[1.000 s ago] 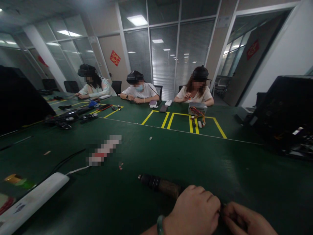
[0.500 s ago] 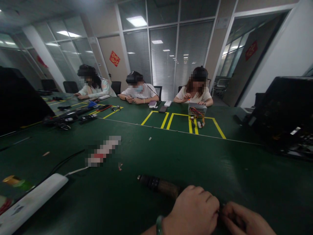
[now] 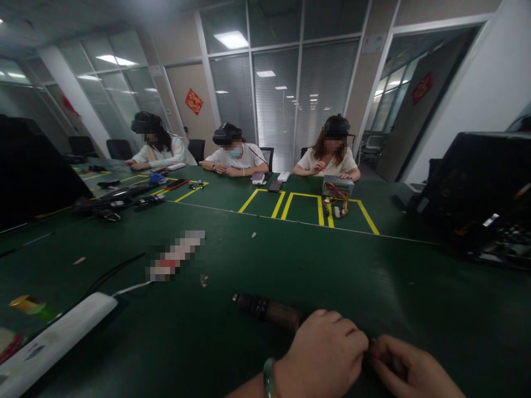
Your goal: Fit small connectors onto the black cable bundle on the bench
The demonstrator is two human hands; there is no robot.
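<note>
My left hand [image 3: 321, 354], with a green bangle at the wrist, is closed, knuckles up, at the lower middle of the head view. Just beyond it, a dark cylindrical tool [image 3: 269, 312] with a black ringed collar and a small metal tip points left. The tool's rear end is hidden behind my left hand, and I cannot tell whether that hand touches it. Close against the left fingertips, my right hand [image 3: 409, 367] pinches, thumb and fingers together. What lies between the two hands is dark and too hidden to name.
A white power strip [image 3: 62, 337] with a cable lies at left. Scraps dot the green table [image 3: 332, 265]. Black equipment [image 3: 489, 193] stands at right, a dark panel [image 3: 37, 171] at left. Three people sit opposite, one at a metal box [image 3: 338, 185] with coloured wires.
Both my hands have shifted slightly left, still closed together. The dark tool stays in nearly the same place. The view has turned a little.
</note>
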